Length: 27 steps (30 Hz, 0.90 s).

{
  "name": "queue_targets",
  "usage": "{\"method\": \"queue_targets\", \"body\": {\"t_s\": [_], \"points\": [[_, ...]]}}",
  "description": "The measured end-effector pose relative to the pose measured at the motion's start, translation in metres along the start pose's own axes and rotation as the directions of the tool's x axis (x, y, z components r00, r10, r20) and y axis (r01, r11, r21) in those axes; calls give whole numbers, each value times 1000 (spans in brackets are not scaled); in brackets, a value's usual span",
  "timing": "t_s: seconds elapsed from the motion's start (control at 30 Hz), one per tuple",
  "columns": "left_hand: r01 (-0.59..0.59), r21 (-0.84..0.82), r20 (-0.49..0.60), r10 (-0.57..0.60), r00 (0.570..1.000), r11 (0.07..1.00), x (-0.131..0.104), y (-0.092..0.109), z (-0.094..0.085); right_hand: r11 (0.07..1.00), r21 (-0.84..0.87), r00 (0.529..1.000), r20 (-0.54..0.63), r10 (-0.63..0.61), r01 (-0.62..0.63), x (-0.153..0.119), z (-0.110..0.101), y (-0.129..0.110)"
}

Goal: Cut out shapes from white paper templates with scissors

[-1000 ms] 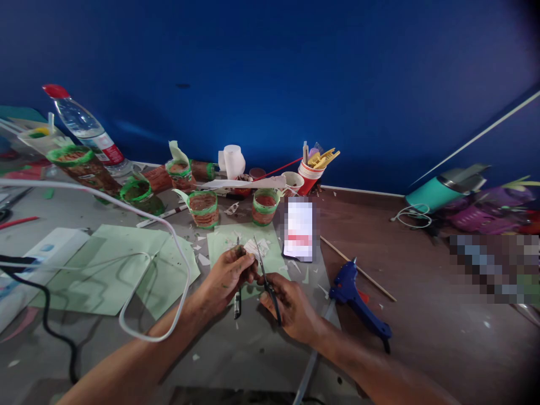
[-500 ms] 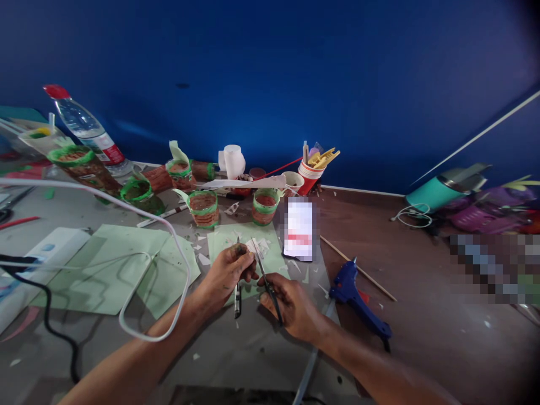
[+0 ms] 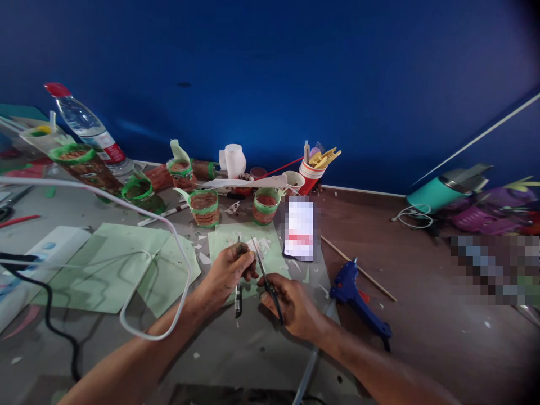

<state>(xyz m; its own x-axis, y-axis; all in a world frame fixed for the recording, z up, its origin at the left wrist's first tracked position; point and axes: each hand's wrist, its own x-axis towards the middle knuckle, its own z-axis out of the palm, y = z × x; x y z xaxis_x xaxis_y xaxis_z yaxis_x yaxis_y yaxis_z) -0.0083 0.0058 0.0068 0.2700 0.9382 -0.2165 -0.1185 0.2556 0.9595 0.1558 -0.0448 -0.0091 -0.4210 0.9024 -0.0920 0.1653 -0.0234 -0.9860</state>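
Observation:
My right hand is closed on a pair of dark-handled scissors, whose blades point up and left. Between the blades and my left fingertips sits a small piece of white paper. My left hand pinches that paper, thumb against fingers. Beneath my left hand a utility knife lies on the table, partly hidden. A light green sheet with white paper scraps spreads under both hands. Just beyond stand green-rimmed brown cups, one close behind the sheet and another to its left.
A lit phone lies behind my right hand. To the right are a blue glue gun and a wooden stick. A white cable loops above my left forearm. A plastic bottle and a red cup of tools stand at the back.

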Motion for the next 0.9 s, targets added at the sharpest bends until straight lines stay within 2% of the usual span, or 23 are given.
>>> {"method": "queue_targets", "body": {"t_s": [0.43, 0.6, 0.9], "points": [[24, 30, 78, -27, 997, 999, 6, -2, -11, 999, -42, 999, 41, 0, 1, -1, 0, -1], [16, 93, 89, -24, 996, 996, 3, 7, -11, 997, -74, 999, 50, 5, -1, -1, -1, 1], [40, 94, 98, -49, 994, 995, 0, 16, -10, 989, -145, 998, 57, -5, 13, -1, -4, -2]]}}
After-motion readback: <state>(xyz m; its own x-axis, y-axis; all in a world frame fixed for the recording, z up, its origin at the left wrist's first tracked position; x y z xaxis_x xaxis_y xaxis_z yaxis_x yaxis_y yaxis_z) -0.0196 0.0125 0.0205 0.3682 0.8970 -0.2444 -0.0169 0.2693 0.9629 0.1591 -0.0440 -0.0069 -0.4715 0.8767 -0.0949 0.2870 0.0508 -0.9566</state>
